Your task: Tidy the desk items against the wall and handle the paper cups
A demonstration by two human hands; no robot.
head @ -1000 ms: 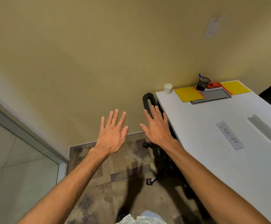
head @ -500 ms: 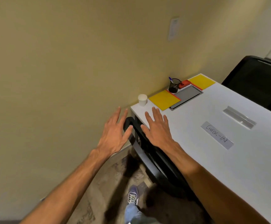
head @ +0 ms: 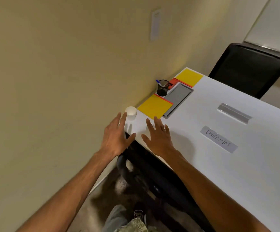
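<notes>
A white paper cup (head: 131, 113) stands upright at the desk's near corner by the wall. Along the wall lie a yellow pad (head: 154, 107), a black mesh pen holder (head: 162, 88) with a blue pen, a red item (head: 173, 82) and a second yellow pad (head: 189, 77). My left hand (head: 117, 136) hovers flat with fingers spread, its fingertips just short of the cup. My right hand (head: 157, 136) is spread over the desk corner, fingertips near the first yellow pad. Both hands hold nothing.
The white desk (head: 236, 173) carries a grey inset panel (head: 177, 97), a cable slot (head: 234, 113) and a "CHECK-IN" label (head: 218, 139). A black chair (head: 248, 69) stands behind the desk; another black chair (head: 146, 178) is tucked below my hands. The beige wall is at left.
I have stepped closer to the desk and the view has swung right. Both open hands have moved forward to the desk corner, the left one nearly reaching the cup.
</notes>
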